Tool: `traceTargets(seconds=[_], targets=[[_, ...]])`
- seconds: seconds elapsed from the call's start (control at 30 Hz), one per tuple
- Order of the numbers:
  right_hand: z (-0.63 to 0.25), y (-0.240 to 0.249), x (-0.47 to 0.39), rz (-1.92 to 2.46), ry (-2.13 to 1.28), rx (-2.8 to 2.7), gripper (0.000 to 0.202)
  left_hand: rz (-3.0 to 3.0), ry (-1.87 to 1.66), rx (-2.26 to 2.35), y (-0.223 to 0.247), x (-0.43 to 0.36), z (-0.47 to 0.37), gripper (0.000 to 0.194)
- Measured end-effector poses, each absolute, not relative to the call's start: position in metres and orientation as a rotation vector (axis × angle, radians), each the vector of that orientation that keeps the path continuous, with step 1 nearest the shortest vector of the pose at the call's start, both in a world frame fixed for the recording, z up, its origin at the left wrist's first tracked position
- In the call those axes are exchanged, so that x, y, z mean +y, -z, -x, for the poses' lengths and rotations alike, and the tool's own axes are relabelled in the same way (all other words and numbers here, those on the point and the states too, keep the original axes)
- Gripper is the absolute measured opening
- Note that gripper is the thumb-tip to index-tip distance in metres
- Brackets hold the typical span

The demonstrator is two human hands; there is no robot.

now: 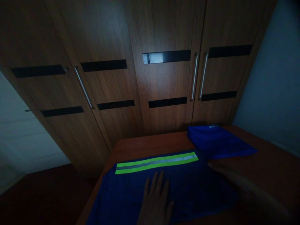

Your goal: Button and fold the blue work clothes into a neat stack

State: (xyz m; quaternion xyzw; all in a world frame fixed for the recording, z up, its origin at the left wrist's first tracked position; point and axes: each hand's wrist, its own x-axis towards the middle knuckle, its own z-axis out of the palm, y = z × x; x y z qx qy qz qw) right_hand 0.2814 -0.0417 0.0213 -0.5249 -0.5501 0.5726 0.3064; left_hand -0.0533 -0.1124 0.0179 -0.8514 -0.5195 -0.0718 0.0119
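Observation:
A dark blue garment (182, 184) lies spread on a reddish-brown table (140, 142), with a yellow-green and silver reflective strip (157, 162) across its far part. My left hand (156, 200) rests flat on the cloth below the strip, fingers spread. At the garment's right side is my right hand (225, 172), dim and seen from the side, its fingertips near the cloth's edge; whether it pinches any fabric is too dark to tell. Beyond it lies a brighter blue folded cloth (217, 142) with white letters at its top.
A wooden wardrobe (164, 81) with black strips and metal handles stands right behind the table. A pale wall (272, 93) rises on the right. White drawers or panels (23, 125) are at the left, above a dark red floor (47, 193).

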Motion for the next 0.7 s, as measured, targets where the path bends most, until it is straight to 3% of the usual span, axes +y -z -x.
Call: traceTargets(seconds=[0.07, 0.2, 0.3, 0.4, 0.7], targets=[[-0.273, -0.03, -0.041, 1.354, -1.785, -1.32, 0.055, 2.698, 0.174, -1.612, -0.012, -0.114, 0.05, 0.059], [-0.26, -0.038, -0.04, 1.325, -1.878, -1.256, 0.059, 2.747, 0.139, -1.607, -0.01, -0.116, 0.059, 0.061], [-0.253, -0.04, -0.043, 1.254, -1.989, -1.146, 0.05, 2.786, 0.132, -1.6, -0.009, -0.117, 0.066, 0.065], [-0.252, -0.039, -0.047, 1.179, -2.004, -1.041, 0.041, 2.825, 0.132, -1.615, -0.009, -0.119, 0.068, 0.065], [-0.258, -0.07, -0.057, 1.032, -1.966, -0.808, 0.057, 2.731, 0.265, -1.853, -0.048, -0.105, 0.061, 0.054]])
